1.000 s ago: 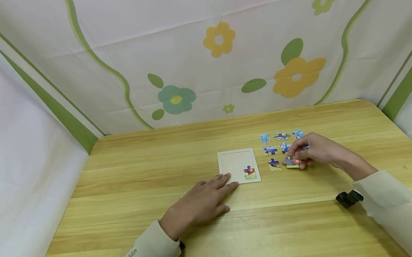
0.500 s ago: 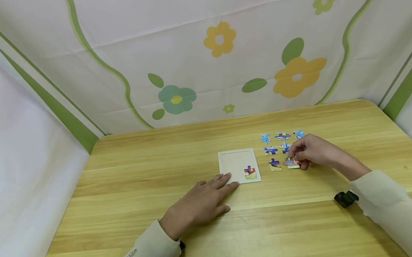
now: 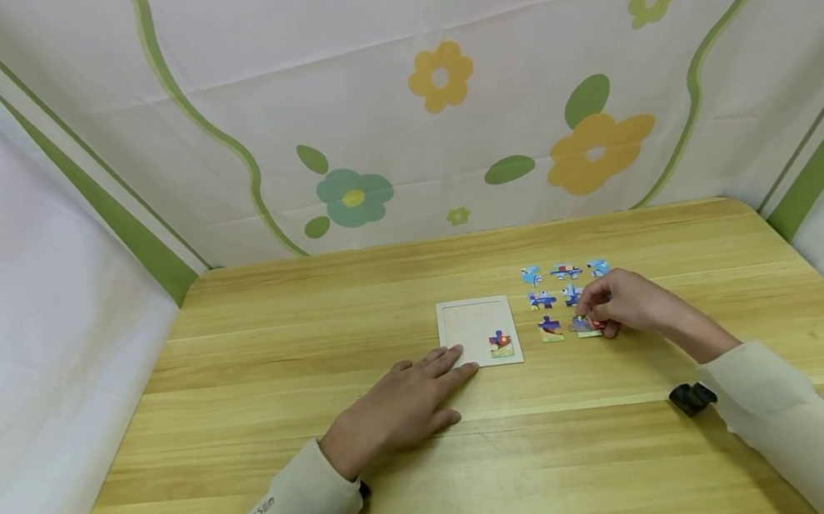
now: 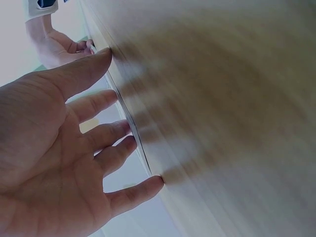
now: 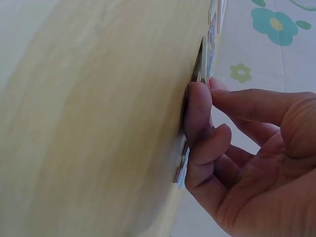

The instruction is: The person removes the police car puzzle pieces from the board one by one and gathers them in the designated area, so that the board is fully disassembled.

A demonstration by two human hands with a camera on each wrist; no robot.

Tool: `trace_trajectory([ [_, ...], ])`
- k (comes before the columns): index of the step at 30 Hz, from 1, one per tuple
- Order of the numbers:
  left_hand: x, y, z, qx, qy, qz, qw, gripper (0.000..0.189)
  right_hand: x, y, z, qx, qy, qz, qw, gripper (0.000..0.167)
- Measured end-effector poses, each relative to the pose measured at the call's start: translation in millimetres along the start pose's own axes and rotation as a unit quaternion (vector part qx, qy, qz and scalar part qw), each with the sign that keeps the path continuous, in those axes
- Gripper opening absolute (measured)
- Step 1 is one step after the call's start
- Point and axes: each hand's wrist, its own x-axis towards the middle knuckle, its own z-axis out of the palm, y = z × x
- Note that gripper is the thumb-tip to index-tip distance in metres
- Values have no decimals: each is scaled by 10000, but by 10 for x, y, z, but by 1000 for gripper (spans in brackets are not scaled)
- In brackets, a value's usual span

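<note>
My left hand (image 3: 405,404) lies with fingers spread, their tips on the lower left corner of a shallow white puzzle tray (image 3: 460,305). In the left wrist view, its fingertips (image 4: 123,127) touch the tray's edge. One puzzle piece (image 3: 500,343) sits in the tray's lower right corner. To the right, my right hand (image 3: 635,300) pinches a jigsaw piece (image 3: 585,325) with a green lower edge between thumb and fingers. The right wrist view has this jigsaw piece (image 5: 204,59) tilted up off the wooden table, partly hidden by the fingertips.
Several loose pieces lie in rows right of the tray, among them a top-row piece (image 3: 566,271), a middle-row piece (image 3: 541,300) and a bottom-row piece (image 3: 550,329). My right hand covers part of the middle row. A flowered cloth (image 3: 366,111) hangs behind the table (image 3: 298,319).
My right hand's fingers have drawn in around the green-edged jigsaw piece, and the hand has shifted only slightly. The left hand and the tray stay in place.
</note>
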Motion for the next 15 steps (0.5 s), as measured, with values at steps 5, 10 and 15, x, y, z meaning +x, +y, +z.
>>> trace_trajectory([
  [5, 2, -1, 1, 15, -7, 0, 10000, 67, -5, -8, 3, -57, 50, 33, 10000, 18],
  [10, 4, -2, 4, 1, -15, -9, 10000, 67, -22, -14, 3, -6, 94, -17, 10000, 14],
  [15, 5, -2, 6, 0, -14, -24, 10000, 67, -46, -3, 2, -12, 121, -153, 9998, 6],
])
